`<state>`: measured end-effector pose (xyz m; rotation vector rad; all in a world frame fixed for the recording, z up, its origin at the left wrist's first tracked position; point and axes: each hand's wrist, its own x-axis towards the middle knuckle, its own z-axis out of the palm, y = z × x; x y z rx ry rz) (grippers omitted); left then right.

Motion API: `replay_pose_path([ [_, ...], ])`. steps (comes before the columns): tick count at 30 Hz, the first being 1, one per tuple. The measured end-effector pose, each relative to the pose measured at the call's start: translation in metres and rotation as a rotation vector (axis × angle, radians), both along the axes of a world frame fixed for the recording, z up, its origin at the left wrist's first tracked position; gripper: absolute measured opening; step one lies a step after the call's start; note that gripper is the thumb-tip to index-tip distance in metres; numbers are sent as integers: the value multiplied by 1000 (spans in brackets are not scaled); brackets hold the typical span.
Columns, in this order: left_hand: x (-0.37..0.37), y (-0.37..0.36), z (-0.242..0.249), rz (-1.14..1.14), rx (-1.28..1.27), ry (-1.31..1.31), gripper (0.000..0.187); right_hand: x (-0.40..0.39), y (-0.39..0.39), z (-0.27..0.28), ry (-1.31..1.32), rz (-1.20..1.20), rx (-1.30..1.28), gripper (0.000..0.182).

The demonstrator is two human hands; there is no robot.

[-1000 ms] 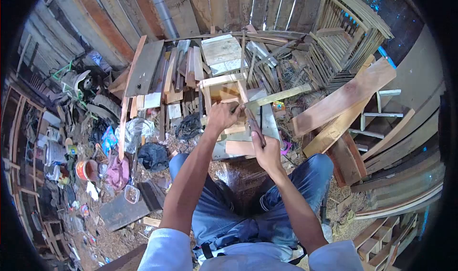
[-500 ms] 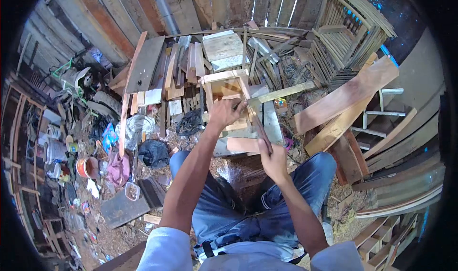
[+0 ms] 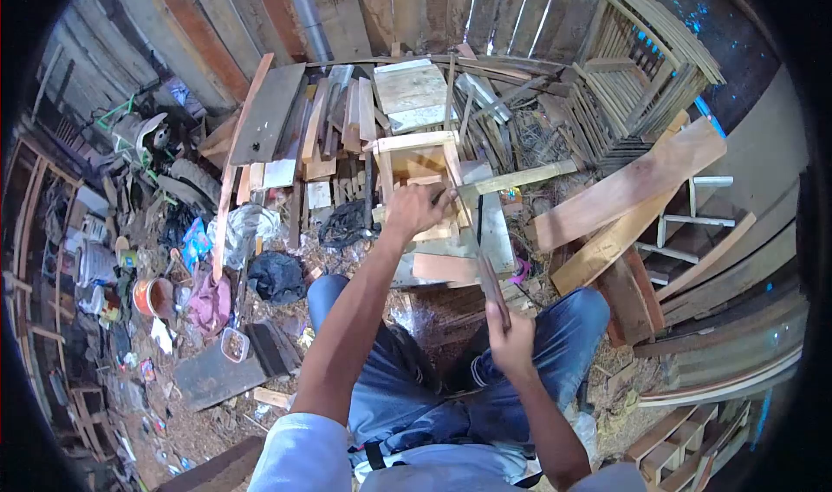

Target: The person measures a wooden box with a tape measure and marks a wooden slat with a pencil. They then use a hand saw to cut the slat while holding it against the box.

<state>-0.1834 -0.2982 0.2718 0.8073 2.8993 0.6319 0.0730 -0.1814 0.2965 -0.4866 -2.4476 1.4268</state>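
A small pale wooden box frame (image 3: 418,141) stands in front of me on a light board (image 3: 496,225). My left hand (image 3: 416,209) is closed on the near right part of the frame, with thumb and fingers bent at its side rail. In my right hand (image 3: 510,343) is a long, narrow dark brown tool (image 3: 490,282), gripped by its near end. Its far end points up toward the frame's near right corner. A short reddish wood piece (image 3: 444,267) lies just left of the tool. A pale wooden strip (image 3: 524,177) runs rightward from the frame.
Wood offcuts (image 3: 347,110) are heaped beyond the frame. Long planks (image 3: 628,184) lean at the right, below a slatted wooden chair (image 3: 637,76). Left on the littered floor are a black bag (image 3: 277,277), a pink cloth (image 3: 210,301) and a bucket (image 3: 153,298).
My right hand has drawn the dark tool down and back toward my right knee, away from the frame. My left hand keeps about the same place on the frame.
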Motion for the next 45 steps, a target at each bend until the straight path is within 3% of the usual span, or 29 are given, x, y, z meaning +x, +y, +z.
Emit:
replay_pose_path([
  [6,-1,-7,-7,-10,77,99,44,-86,-3,0,42,21,14,44],
  [15,2,-2,-1,-23,-9,29,53,38,1,3,-53,-17,-44,34],
  [16,4,-1,2,-23,-6,31,53,27,2,-4,-23,-15,45,37],
  [21,2,-8,4,-72,-36,33,46,-84,-3,-7,44,-18,30,46],
  [22,7,-8,17,-55,-112,-94,49,-99,-6,-6,44,-18,14,47],
  [23,6,-9,17,-76,-93,-21,51,-110,-8,-6,42,-17,-1,47],
  [26,1,-15,-3,-172,-36,102,61,-110,-8,-10,81,-15,18,47],
  [29,-8,-19,-8,-299,-68,100,63,-112,2,-8,88,-3,34,48],
  [30,-7,-15,-11,-247,-120,78,57,-112,2,-5,93,-7,25,49],
  [33,-7,-2,-10,-84,-293,36,38,-108,-4,1,70,-2,12,48],
  [34,-2,1,-6,-59,-288,60,23,-106,-4,-2,66,-7,12,48],
  [36,-8,4,-8,-79,-294,60,20,-96,-3,-6,89,-10,1,47],
  [43,0,3,-3,-60,-259,76,17,29,7,4,-92,-4,3,37],
  [44,-6,0,-19,-84,-213,122,33,25,3,0,2,-11,-12,38],
  [45,-3,-2,-23,-82,-221,115,34,13,1,-2,39,3,8,39],
])
